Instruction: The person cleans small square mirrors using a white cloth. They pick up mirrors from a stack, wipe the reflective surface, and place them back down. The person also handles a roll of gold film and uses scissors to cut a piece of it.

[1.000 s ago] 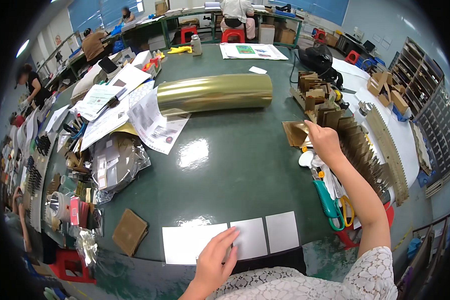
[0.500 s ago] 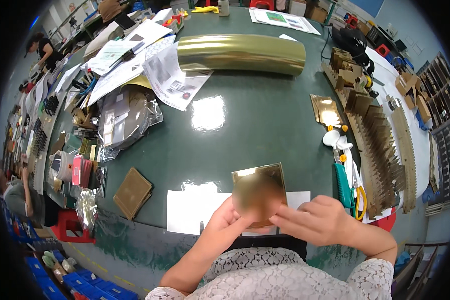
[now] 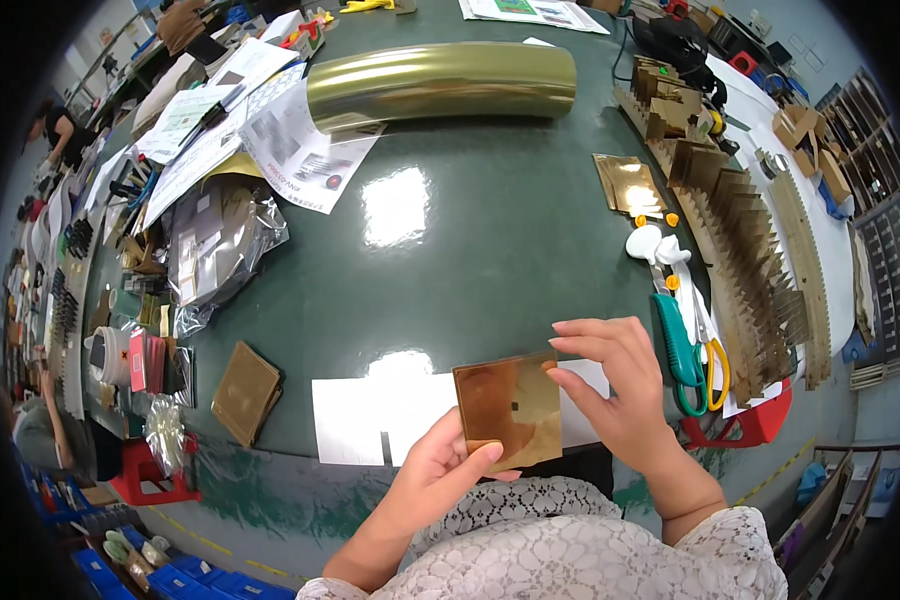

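Note:
A square, shiny gold-coloured metal plate [image 3: 530,405] is tilted up in front of me at the near table edge, with a small dark mark near its middle. My left hand [image 3: 448,462] grips its lower left corner, thumb on the face and fingers behind. Around its upper right corner, my right hand [image 3: 620,385] has thumb and fingers apart; the thumb tip is at the plate's edge. Whether it touches is hard to tell. Beneath lies white paper [image 3: 355,418]. A stack of similar square plates [image 3: 247,392] sits to the left.
A large gold roll [image 3: 440,85] lies at the back. On the right are green-handled scissors [image 3: 678,340], gold sheets [image 3: 630,186] and a toothed rack of plates [image 3: 735,220]. Papers [image 3: 305,150] and a clear plastic bag [image 3: 225,245] crowd the left. A red stool [image 3: 155,478] stands below.
The plate has turned and tilted, so its face shows differently. My right hand has moved up from its lower right side to its upper right corner, fingers spreading. The view has shifted slightly.

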### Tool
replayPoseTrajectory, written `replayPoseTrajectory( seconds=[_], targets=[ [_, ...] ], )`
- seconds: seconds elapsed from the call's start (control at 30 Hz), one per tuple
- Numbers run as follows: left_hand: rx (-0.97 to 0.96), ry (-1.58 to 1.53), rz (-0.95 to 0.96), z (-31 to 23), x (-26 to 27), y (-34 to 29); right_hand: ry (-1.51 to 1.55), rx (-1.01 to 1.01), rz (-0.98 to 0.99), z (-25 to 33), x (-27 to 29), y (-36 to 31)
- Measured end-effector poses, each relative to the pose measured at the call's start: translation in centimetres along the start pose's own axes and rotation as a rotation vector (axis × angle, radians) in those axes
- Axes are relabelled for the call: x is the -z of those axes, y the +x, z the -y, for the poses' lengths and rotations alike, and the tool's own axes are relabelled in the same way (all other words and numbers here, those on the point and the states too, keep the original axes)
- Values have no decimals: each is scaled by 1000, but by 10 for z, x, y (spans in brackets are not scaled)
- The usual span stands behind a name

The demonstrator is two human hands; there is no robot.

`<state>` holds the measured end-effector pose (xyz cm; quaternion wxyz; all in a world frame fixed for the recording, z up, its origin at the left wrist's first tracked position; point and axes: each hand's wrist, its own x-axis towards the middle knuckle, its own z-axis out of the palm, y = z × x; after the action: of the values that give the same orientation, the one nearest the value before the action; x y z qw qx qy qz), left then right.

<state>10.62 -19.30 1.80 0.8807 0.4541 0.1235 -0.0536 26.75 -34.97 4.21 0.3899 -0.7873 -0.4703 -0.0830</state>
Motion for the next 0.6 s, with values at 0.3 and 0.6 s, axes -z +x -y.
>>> replayPoseTrajectory(
  seconds=[0.3, 0.6],
  targets=[
    [15, -1, -2, 1, -1, 0, -229, 159, -58, 0, -8, -3],
    [16, 2, 0, 6, 1, -1, -162, 155, -92, -6, -17, -6]
  ],
)
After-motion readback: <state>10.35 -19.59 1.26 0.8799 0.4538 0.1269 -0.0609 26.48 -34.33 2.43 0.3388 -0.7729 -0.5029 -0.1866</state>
